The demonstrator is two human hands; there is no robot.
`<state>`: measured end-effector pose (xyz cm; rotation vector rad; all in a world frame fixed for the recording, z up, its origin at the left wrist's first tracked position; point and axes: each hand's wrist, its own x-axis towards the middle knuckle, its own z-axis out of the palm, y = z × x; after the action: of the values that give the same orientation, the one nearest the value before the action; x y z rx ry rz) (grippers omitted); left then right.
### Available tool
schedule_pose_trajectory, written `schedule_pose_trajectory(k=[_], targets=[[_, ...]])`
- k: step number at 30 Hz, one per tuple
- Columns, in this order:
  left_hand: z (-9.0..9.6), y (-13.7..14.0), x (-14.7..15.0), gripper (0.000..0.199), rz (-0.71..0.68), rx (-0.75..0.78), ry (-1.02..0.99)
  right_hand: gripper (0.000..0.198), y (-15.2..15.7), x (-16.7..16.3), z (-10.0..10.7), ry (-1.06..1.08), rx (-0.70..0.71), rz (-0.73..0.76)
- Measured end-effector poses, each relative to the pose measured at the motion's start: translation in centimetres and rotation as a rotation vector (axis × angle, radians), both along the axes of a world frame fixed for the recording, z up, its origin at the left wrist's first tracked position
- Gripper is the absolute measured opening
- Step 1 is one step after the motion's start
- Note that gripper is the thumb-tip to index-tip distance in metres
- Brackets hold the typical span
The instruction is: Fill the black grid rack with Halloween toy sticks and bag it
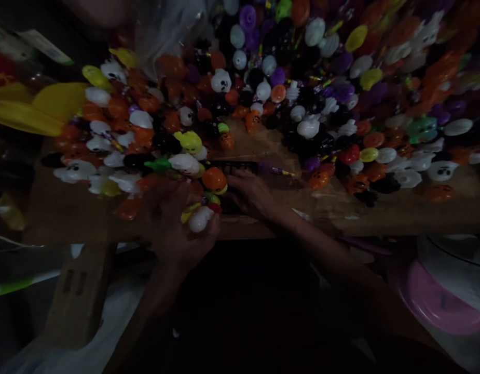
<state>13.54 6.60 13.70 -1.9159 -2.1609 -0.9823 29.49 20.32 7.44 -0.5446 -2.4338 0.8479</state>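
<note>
My left hand (179, 223) is curled round several small plastic toys at the table's front edge, among them a white toy (201, 219) with yellow and red parts beside it. An orange pumpkin-faced toy (214, 179) sits just above, between my two hands. My right hand (253, 192) reaches leftward over a black slotted tray (235, 166), its fingers bent and close to the pumpkin toy. What those fingers hold, if anything, is lost in the dark. A yellow-green toy (189, 141) and a white ghost-like toy (184, 163) lie just beyond my left hand.
Heaped toys in orange, white, black and purple cover the back of the wooden table (325, 221). A purple stick (278, 170) with a patterned wrapper lies right of the tray. Clear plastic (165, 31) hangs over the far pile. Below right is a pink basin (442, 301).
</note>
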Motion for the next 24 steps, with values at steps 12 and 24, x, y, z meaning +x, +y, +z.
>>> schedule_pose_trajectory(k=[12,24], targets=[[0.4,1.4,1.0,0.077,-0.120,0.189,0.151,0.027,-0.2,0.0,0.5,-0.029,0.110,0.055],[0.7,1.7,1.6,0.060,-0.057,0.173,0.247,0.034,0.1,0.0,-0.8,0.029,0.139,0.075]])
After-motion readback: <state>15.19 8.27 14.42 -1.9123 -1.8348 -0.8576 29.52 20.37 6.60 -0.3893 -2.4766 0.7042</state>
